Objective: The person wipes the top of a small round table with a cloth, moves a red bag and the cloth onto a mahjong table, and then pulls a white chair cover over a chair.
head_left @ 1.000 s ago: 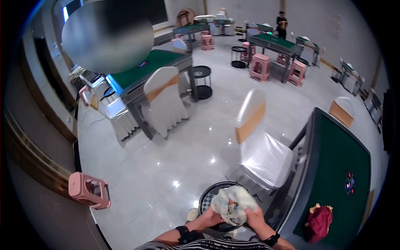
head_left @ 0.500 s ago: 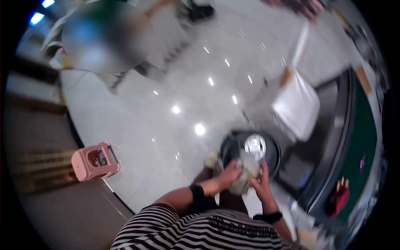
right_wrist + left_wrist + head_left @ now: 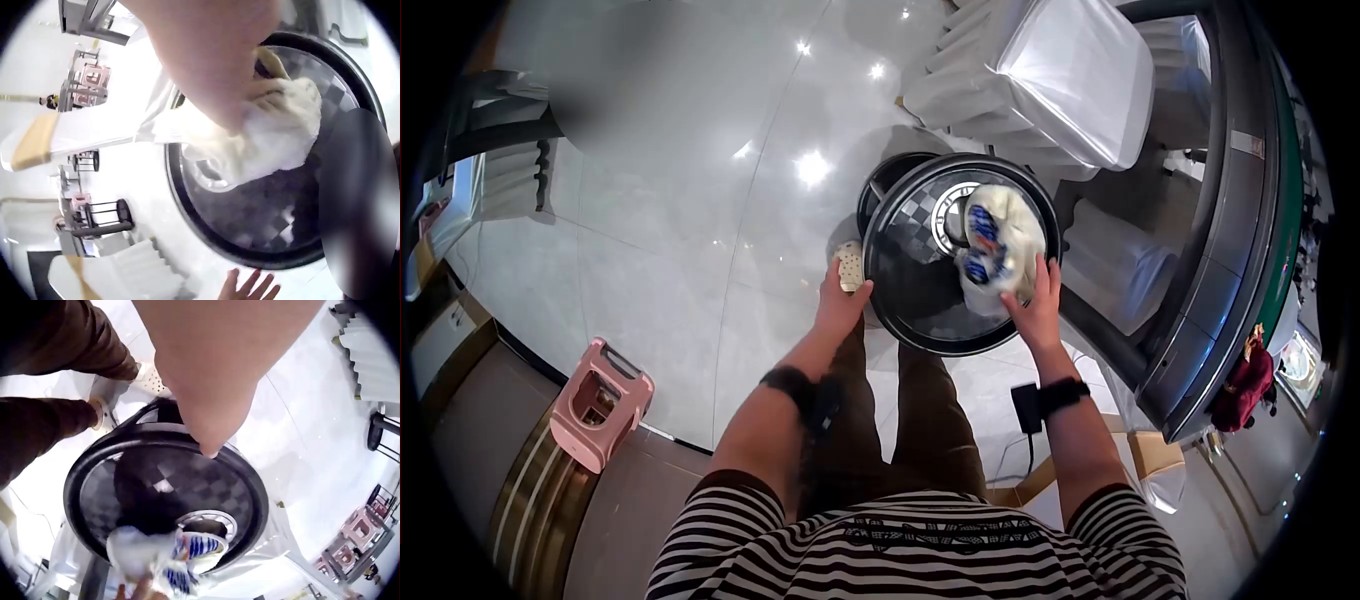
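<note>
A crumpled white cloth point(image 3: 1012, 235) with blue and red print lies on the round black stand point(image 3: 890, 290), towards its right side. My right hand point(image 3: 1037, 305) is at the cloth's near right edge, thumb and straight fingers spread against it. In the right wrist view that hand covers part of the cloth. My left hand point(image 3: 840, 303) is at the stand's left rim, fingers apart and holding nothing; the right wrist view shows the spread fingers point(image 3: 250, 289) beside the rim. A pale ring point(image 3: 945, 215) on the checkered top is partly hidden by the cloth.
A white-covered chair point(image 3: 1080, 80) stands just beyond the stand. To the right runs a green-topped table point(image 3: 1284, 210), with a maroon cloth bundle point(image 3: 1245, 390) near its corner. A pink stool point(image 3: 600, 405) is by the wall on the left. My shoe point(image 3: 850, 268) shows beside the stand.
Both hands held the cloth earlier; now it lies on the stand and the left hand has moved left to the rim. The head view has tilted down from the room to the stand.
</note>
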The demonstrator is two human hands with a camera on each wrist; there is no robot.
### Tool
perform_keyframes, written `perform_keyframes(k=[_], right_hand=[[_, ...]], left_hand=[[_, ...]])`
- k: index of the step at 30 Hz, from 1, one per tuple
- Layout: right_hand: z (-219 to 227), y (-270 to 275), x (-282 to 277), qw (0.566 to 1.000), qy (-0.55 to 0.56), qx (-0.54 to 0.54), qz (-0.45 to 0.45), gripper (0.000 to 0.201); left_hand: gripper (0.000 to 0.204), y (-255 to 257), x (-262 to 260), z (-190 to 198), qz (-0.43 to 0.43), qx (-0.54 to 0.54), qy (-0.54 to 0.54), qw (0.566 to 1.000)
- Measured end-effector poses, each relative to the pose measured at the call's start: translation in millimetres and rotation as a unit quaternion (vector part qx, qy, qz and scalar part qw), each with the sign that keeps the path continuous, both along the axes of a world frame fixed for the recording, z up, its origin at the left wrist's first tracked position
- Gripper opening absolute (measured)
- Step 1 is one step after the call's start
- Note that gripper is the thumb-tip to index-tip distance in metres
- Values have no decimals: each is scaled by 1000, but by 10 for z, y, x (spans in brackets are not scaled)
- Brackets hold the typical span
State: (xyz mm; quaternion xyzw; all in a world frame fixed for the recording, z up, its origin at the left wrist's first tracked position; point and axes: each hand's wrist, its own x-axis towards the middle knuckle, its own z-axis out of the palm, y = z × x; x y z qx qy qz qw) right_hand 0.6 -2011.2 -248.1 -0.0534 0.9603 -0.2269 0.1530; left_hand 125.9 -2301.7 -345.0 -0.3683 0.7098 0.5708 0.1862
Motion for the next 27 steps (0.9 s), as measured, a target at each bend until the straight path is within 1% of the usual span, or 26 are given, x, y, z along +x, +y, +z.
perform_keyframes(k=[1,3,4,5,6,7,8,9,10,11,13,14,15,16,17,18,19,20,21,22,24,25,27], right_hand=[[-93,-18,-79,998,12,52,25,86],[-193,-184,-183,995,-24,83,52,87],[-187,-337,-231,990,-46,124,52,86],[-216,-479,-273,983,-67,164,50,86],[-326,-565,-300,982,-66,177,22,86],[-439,-574,-319,985,-45,168,14,84],[-554,-590,-334,987,-25,158,9,82],[-678,-593,-342,989,-5,147,3,81],[-739,-540,-399,992,45,117,18,70],[-783,-474,-452,998,23,61,-17,59],[-546,-531,-525,999,24,-44,-16,52],[-418,-649,-526,996,41,-80,6,52],[-323,-845,-510,992,81,-83,41,53],[-381,-1023,-424,988,115,-54,83,55],[-320,-1273,-376,995,7,-8,98,56],[-607,-1367,-238,986,-1,-62,152,55],[-554,-1617,-30,977,20,120,173,52],[-571,-1719,70,979,33,131,155,53],[-587,-1688,152,973,-1,93,213,53],[-613,-1616,255,961,-34,54,270,52],[-615,-1363,694,941,-53,74,326,50],[-554,-1238,816,929,-65,89,352,49],[-457,-862,775,880,-93,93,456,47]], left_hand=[[79,-49,-150,116,-48,-37,18,998],[85,-32,-206,-166,-64,-29,46,996],[88,-3,-177,-270,-71,-23,56,996],[87,59,-195,-271,-68,-16,27,997],[86,125,-282,-191,-64,-11,1,998],[85,166,-308,-191,-59,-7,-25,998],[76,166,-308,-213,-68,-27,-16,997],[73,157,-308,-162,-77,-37,-12,996],[69,130,-328,-48,-85,-46,-9,995],[66,103,-362,66,-94,-53,-3,994],[58,58,-356,149,-95,-27,45,994],[55,19,-373,154,-91,-16,71,993],[53,-3,-386,122,-70,1,79,994],[51,-4,-377,98,-51,23,82,995],[49,18,-362,89,-35,48,84,995],[48,11,-398,137,-33,56,63,996],[48,22,-394,129,-26,53,71,996],[48,5,-373,122,-20,48,77,996],[48,-32,-359,106,-14,40,85,995],[48,-66,-367,97,-27,32,72,997],[47,-39,-385,105,-40,6,64,997],[47,26,-376,102,-46,-2,60,997],[47,95,-378,70,-23,-2,91,996]])
